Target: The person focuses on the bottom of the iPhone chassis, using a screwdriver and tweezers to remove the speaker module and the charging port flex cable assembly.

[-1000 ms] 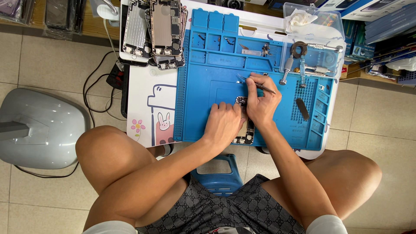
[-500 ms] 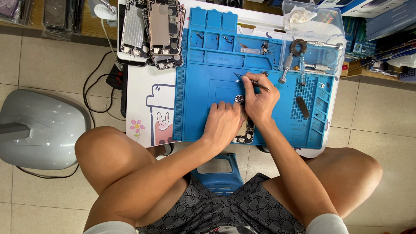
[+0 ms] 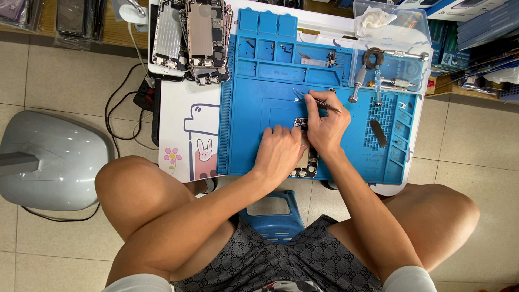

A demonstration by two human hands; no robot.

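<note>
Pinning the opened phone (image 3: 309, 157) on the blue mat (image 3: 254, 119), the left hand (image 3: 278, 154) lies flat while the right hand (image 3: 324, 127) pinches tweezers (image 3: 319, 101) over scattered parts, the phone unassembled.

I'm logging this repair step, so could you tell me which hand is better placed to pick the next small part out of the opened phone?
Probably the right hand: it grips the tweezers just above the opened phone. The left hand lies flat on it.
</note>
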